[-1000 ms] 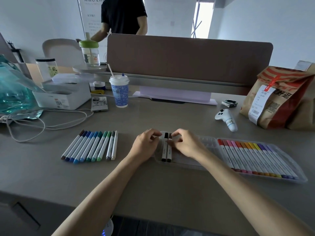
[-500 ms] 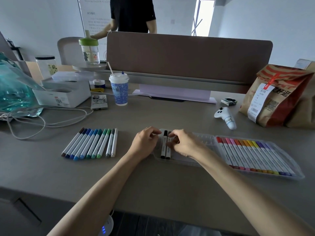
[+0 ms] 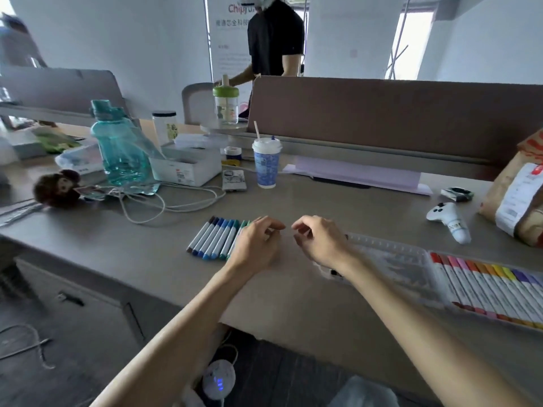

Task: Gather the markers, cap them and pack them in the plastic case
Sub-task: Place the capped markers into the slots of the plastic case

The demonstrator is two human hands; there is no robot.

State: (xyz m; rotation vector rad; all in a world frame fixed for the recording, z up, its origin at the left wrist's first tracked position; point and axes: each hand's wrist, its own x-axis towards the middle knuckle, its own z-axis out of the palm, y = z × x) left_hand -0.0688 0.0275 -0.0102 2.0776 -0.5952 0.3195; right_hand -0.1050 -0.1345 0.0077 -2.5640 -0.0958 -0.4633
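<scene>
Progress about half, by my read: warm-coloured markers [image 3: 484, 292] fill the plastic case [image 3: 390, 254] at its 3 o'clock end. Blue-green markers [image 3: 216, 240] lie capped on the desk [image 3: 293, 304] at the case's 9 o'clock, unpacked. Left hand [image 3: 255, 245] covers their row's end, grip hidden. Right hand [image 3: 320, 242] loosely curled, apparently empty.

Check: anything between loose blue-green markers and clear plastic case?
Only the hands: left hand covers the right end of the loose blue-green markers, right hand hides the left edge of the clear plastic case.
</scene>
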